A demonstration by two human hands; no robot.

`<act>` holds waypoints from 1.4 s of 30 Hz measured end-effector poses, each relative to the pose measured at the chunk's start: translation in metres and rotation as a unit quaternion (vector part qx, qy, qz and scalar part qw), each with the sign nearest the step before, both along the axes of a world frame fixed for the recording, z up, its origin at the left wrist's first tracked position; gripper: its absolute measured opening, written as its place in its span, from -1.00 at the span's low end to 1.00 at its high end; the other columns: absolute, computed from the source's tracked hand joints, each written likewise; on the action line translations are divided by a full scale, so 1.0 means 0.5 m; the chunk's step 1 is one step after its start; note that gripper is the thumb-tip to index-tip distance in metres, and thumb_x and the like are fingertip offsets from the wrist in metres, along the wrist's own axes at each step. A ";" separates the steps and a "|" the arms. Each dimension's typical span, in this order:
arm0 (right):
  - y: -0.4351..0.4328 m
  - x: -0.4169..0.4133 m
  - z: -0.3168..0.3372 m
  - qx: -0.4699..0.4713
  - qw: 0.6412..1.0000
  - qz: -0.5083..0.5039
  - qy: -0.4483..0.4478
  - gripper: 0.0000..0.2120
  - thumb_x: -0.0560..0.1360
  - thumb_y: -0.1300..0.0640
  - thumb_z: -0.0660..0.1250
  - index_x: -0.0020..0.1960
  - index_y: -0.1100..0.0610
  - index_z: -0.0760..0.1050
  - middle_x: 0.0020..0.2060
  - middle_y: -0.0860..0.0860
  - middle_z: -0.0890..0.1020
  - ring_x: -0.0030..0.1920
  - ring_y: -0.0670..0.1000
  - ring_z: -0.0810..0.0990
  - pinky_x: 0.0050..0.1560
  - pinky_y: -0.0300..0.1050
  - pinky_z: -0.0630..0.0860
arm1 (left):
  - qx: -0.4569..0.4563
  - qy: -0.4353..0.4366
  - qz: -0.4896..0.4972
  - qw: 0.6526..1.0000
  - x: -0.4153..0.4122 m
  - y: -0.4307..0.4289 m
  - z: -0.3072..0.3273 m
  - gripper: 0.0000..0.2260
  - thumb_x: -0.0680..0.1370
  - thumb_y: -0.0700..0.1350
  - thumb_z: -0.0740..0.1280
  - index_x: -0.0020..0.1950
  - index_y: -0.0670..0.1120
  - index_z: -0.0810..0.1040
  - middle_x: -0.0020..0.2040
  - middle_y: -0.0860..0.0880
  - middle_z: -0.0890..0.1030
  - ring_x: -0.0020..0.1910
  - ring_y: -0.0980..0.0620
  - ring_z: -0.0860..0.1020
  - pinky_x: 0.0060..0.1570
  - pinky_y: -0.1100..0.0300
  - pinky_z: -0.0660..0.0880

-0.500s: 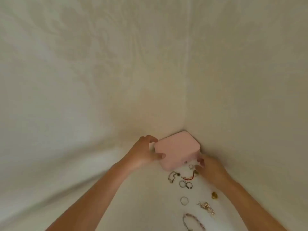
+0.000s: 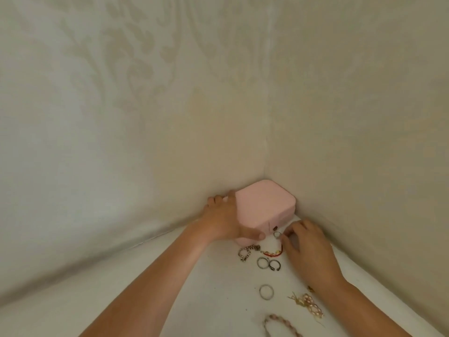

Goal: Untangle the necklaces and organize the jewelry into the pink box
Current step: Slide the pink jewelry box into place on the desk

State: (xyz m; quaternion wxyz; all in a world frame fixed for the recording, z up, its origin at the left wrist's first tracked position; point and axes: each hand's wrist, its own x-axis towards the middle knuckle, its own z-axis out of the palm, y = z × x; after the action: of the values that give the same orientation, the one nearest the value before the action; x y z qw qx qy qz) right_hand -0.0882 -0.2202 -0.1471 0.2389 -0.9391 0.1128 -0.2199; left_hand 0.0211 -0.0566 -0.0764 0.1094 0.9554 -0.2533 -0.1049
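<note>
Head view has the left hand (image 2: pixel 223 222) gripping the closed pink box (image 2: pixel 264 203) tucked in the bench (image 2: pixel 206 300) corner, right hand (image 2: pixel 308 251) pinching a small ring (image 2: pixel 277 234) just in front of it.

No text, label, brand, number or sign can be read anywhere in view, not even on the box (image 2: pixel 264 203)
</note>
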 end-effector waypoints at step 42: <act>0.218 -0.213 0.060 -0.222 0.838 0.465 -0.178 -0.29 0.36 -0.36 0.21 0.40 -0.02 0.36 0.25 -0.07 0.53 0.25 -0.08 0.38 0.30 -0.26 0.21 | -0.444 0.002 0.228 0.867 -0.529 0.341 -0.094 -0.03 0.03 0.23 0.46 0.42 0.11 0.25 0.32 0.01 0.35 0.26 0.08 0.40 0.10 0.32 0.38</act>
State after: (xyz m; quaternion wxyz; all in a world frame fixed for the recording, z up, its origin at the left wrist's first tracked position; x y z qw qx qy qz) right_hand -0.1948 -0.1110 -0.1172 0.1144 -0.8537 -0.4335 -0.2650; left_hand -0.2433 0.1141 -0.1235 0.5434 0.8369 -0.0480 0.0446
